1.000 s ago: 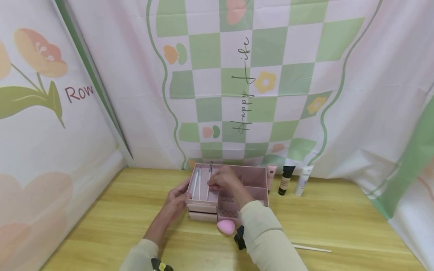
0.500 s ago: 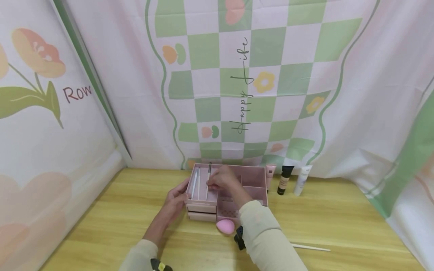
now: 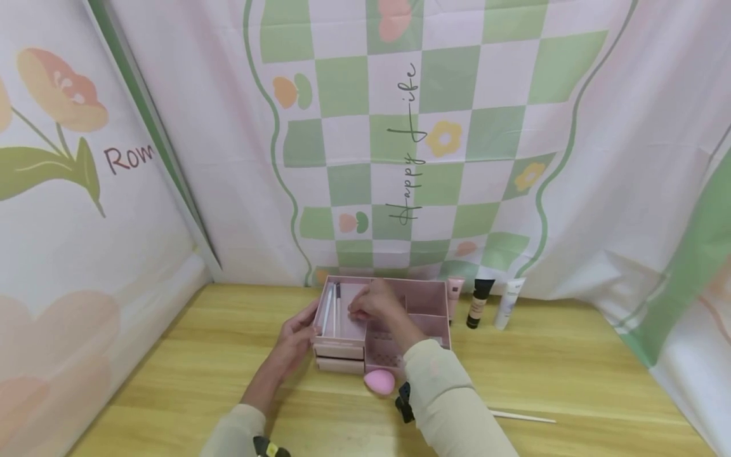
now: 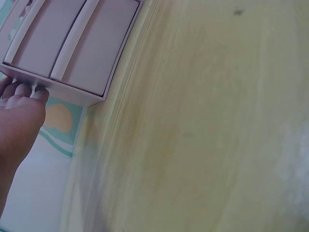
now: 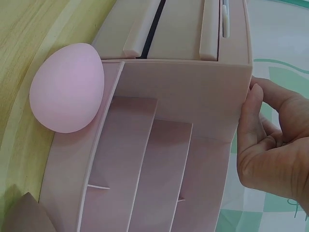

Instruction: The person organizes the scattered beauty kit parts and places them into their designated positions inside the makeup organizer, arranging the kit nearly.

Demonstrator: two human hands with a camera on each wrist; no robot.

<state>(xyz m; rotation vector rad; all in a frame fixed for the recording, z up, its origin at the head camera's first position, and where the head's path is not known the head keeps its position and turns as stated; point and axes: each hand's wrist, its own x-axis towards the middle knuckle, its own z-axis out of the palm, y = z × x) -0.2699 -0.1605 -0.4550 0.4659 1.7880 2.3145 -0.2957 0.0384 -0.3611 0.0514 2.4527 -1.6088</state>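
Note:
A pink organizer box (image 3: 425, 327) stands on the wooden table near the back curtain. My left hand (image 3: 296, 335) rests against its left side, and its fingertips (image 4: 25, 92) touch the corner beside the two drawer fronts (image 4: 72, 43). My right hand (image 3: 372, 304) hovers over the top, fingers loosely curled, with the thumb (image 5: 252, 108) against the box wall (image 5: 193, 92). It holds nothing that I can see. Thin white brushes (image 3: 331, 310), one with a dark tip, lie in the top left compartment.
A pink egg-shaped sponge (image 3: 379, 381) lies against the box's front, and shows in the right wrist view (image 5: 67, 87) too. A pink tube (image 3: 455, 295), a black-capped bottle (image 3: 478, 303) and a white tube (image 3: 508, 303) stand to the right. A thin white stick (image 3: 522, 417) lies near the front edge.
The dark-tipped brush that my right hand held tilted upward now lies flat in the left compartment beside the others. The left hand has stayed put.

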